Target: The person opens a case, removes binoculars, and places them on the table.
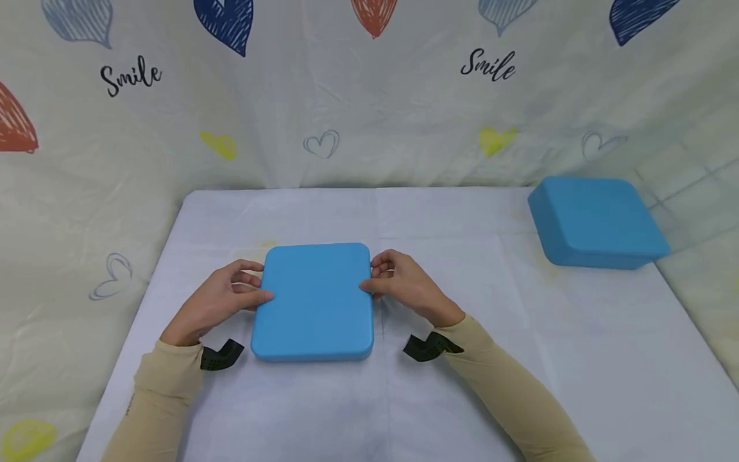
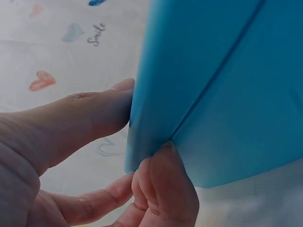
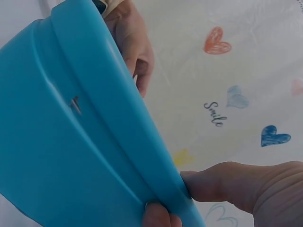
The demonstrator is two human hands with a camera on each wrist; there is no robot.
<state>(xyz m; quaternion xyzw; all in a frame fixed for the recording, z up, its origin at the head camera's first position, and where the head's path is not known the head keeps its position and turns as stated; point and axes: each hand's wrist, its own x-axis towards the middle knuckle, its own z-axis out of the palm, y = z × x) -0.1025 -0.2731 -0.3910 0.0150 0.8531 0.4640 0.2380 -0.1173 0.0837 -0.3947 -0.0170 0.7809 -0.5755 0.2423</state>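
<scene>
A blue rectangular box (image 1: 314, 301) with rounded corners is over the white table, its smooth flat face up. My left hand (image 1: 222, 298) grips its left edge, thumb on the top face. In the left wrist view the fingers (image 2: 168, 184) bend against the side of the box (image 2: 227, 118), at a dark seam. From the other side my right hand (image 1: 407, 282) pinches the right edge, thumb also on top. The right wrist view shows a raised rim along the box (image 3: 109, 94) and a small shiny mark (image 3: 75, 105) below it. The far fingers are partly hidden.
Another blue box (image 1: 600, 218), visibly thick, sits at the table's back right corner. A white cloth (image 1: 462, 398) covers the table. Behind it hangs a pale curtain (image 1: 404, 109) printed with hearts and "Smile". A black strap (image 1: 222, 356) sticks out at each wrist.
</scene>
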